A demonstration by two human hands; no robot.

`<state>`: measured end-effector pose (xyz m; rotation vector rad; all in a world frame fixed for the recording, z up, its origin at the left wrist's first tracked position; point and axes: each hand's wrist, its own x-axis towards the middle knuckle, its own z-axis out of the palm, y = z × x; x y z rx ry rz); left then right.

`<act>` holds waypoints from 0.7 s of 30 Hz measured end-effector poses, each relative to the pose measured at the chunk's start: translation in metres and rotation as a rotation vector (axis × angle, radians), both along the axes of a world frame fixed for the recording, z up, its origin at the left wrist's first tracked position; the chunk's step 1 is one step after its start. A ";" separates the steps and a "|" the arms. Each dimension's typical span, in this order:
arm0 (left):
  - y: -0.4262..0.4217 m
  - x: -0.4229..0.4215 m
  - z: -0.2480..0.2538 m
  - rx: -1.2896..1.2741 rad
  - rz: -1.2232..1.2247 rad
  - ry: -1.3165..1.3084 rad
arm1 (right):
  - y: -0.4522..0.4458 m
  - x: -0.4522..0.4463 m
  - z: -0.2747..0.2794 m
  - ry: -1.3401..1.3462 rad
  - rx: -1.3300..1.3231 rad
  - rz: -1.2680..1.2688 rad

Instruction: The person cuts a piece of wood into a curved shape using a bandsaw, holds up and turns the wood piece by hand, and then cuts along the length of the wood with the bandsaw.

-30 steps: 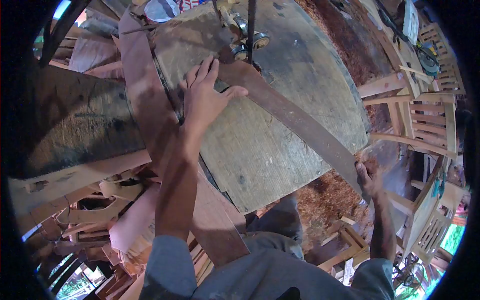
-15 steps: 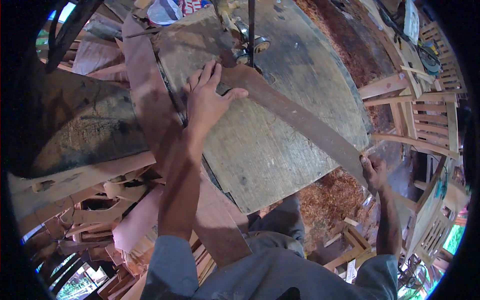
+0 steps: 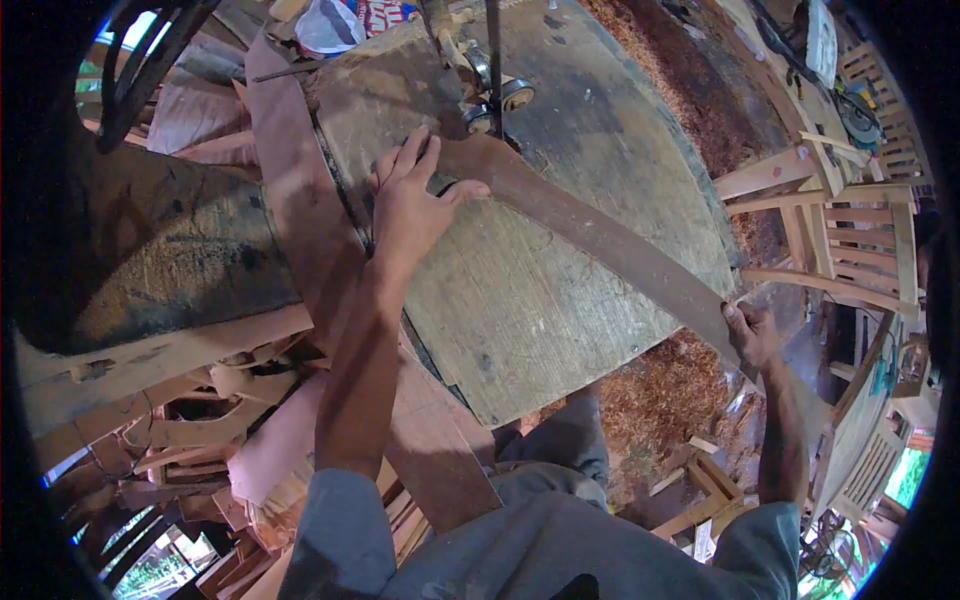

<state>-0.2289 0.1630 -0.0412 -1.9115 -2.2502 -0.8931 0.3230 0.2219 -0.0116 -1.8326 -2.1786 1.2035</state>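
Observation:
A long, curved brown wooden board [image 3: 610, 235] lies across the worn wooden saw table [image 3: 530, 330]. Its far end is beside the thin upright saw blade [image 3: 495, 70] and the metal guide wheels [image 3: 516, 95]. My left hand [image 3: 410, 205] rests against that far end with fingers stretched and thumb spread along the near edge, a short way left of the blade. At the near right end, past the table edge, my right hand [image 3: 753, 335] grips the board, thumb on top. The fingers beneath it are hidden.
Another long plank [image 3: 310, 200] runs along the table's left side toward my lap. Wooden chair parts [image 3: 870, 235] stand at the right. Sawdust [image 3: 665, 400] covers the floor below the table. A dark machine part [image 3: 160, 250] and stacked wood pieces [image 3: 210, 420] are on the left.
My right hand and the board's near end have shifted slightly right and up in view. My left hand stays almost in place at the far end. The view itself has moved a little.

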 end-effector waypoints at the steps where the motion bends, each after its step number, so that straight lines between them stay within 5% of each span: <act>1: 0.000 0.000 0.000 -0.001 0.000 0.002 | 0.001 0.000 0.001 0.002 -0.001 0.000; 21: 0.000 0.002 -0.002 0.030 0.061 0.029 | 0.045 0.004 0.001 0.022 0.018 0.096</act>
